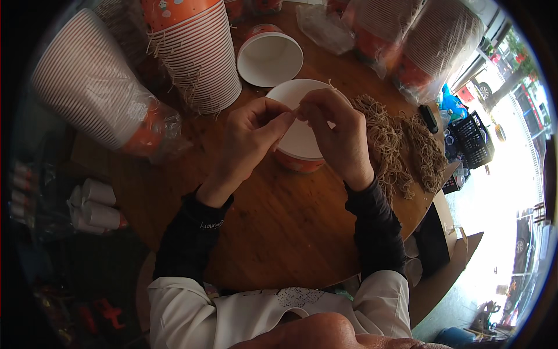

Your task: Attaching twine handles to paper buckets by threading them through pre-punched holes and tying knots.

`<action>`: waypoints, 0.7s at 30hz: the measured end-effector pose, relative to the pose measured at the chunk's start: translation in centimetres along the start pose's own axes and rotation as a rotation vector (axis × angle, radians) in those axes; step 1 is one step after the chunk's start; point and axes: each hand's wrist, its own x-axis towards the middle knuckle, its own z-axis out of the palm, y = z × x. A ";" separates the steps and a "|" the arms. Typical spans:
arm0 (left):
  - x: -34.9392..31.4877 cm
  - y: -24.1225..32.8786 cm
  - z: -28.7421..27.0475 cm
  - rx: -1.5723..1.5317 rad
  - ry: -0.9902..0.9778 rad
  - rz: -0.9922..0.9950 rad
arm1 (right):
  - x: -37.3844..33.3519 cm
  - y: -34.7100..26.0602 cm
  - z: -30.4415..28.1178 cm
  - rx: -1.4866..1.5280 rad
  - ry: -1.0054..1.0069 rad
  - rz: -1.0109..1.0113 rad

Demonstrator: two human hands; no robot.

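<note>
Plastic-wrapped cup stacks [93,87] along table's far edge

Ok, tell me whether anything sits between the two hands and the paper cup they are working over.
Nothing visible does. The left hand and right hand meet fingertip to fingertip right above the open paper cup, pinching what looks like a thin string. The twine pile lies off to the right, and the stacked cups stand behind.

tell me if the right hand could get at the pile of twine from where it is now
Probably yes: the pile of twine lies on the round wooden table right beside the right hand, nothing between them, though its fingers are pinching something over the paper bowl.
</note>
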 end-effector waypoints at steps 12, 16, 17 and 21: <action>-0.4 0.3 0.2 0.480 0.044 0.205 | 0.1 -0.6 0.0 -0.274 0.065 -0.176; -0.3 -0.6 0.3 0.484 0.095 0.253 | 0.1 -1.6 -0.2 -0.252 -0.047 -0.256; -0.2 -0.7 0.3 0.458 0.127 0.318 | 0.2 -1.8 -0.5 -0.226 -0.108 -0.241; 0.2 -0.6 -0.3 0.537 0.081 0.472 | 0.2 -2.1 -1.4 -0.229 -0.187 -0.169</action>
